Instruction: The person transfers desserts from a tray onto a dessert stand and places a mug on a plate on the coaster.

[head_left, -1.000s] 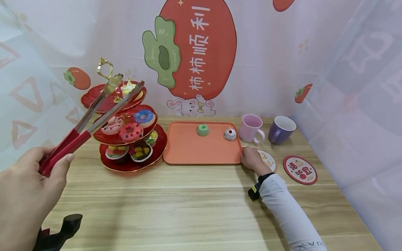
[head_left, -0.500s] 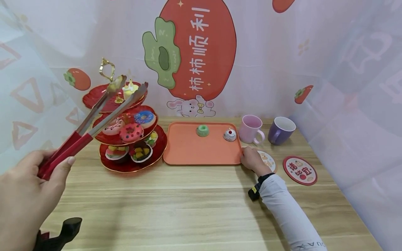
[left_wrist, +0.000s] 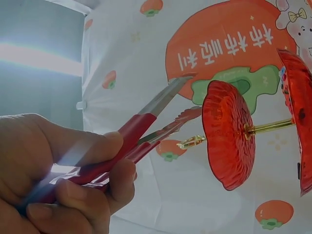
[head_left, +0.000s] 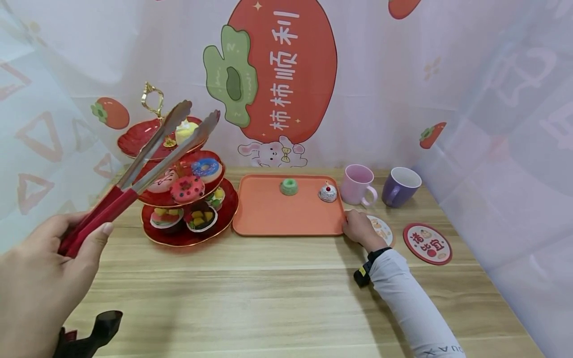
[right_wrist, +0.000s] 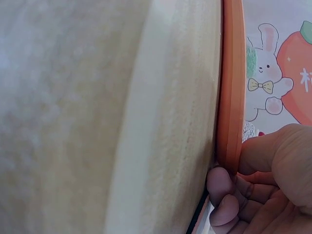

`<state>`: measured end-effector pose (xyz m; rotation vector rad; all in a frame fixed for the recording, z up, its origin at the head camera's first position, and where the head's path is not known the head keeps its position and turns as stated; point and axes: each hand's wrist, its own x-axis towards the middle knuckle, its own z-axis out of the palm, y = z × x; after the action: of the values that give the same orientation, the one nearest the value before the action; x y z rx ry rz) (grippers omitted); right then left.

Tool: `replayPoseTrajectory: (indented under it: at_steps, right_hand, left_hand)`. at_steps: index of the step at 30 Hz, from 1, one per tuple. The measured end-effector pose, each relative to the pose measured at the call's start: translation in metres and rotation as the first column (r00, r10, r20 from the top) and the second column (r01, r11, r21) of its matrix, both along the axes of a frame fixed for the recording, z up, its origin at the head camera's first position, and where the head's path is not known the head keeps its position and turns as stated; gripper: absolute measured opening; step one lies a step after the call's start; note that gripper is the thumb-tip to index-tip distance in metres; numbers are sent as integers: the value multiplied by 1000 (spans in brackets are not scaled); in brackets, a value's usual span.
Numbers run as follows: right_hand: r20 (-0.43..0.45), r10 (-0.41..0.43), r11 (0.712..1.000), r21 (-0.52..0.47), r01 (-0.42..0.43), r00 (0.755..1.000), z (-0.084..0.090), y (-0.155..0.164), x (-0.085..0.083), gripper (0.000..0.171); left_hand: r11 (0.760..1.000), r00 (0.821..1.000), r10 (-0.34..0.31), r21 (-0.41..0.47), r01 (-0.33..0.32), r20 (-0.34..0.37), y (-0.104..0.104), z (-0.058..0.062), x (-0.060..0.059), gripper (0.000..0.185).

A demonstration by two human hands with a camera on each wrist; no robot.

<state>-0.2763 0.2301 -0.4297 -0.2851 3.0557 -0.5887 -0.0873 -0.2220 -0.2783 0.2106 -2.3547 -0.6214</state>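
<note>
The left hand [head_left: 40, 278] is curled round the red handles of the tongs [head_left: 134, 179], low at the bench's left side. The tong tips are apart and hold nothing, up by the top plate of the red cake stand [head_left: 188, 199]. The right hand [head_left: 358, 226] pinches the near right corner of the orange tray [head_left: 268, 214], thumb on top and fingers below. Farther back on the tray sit a green donut [head_left: 289, 186] and a small cupcake [head_left: 328, 192]. Beyond the right hand, near the back edge, stand a pink mug [head_left: 358, 184] and a purple mug [head_left: 400, 185].
</note>
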Motion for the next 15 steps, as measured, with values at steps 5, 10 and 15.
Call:
replayPoseTrajectory:
  at_steps: [5, 10, 15]
  right_hand:
    - [6, -4, 1000, 4, 4, 1000, 0, 0, 0, 17]
    - [21, -6, 1000, 7, 5, 1000, 0, 0, -1, 16]
    - [20, -6, 1000, 9, 6, 1000, 0, 0, -1, 16]
  left_hand:
    - [996, 995, -75, -58, 71, -61, 5, 1, 0, 31]
    - [985, 984, -152, -93, 143, -97, 9, -1, -4, 29]
    - [970, 965, -229, -109, 216, -127, 13, -6, -8, 26]
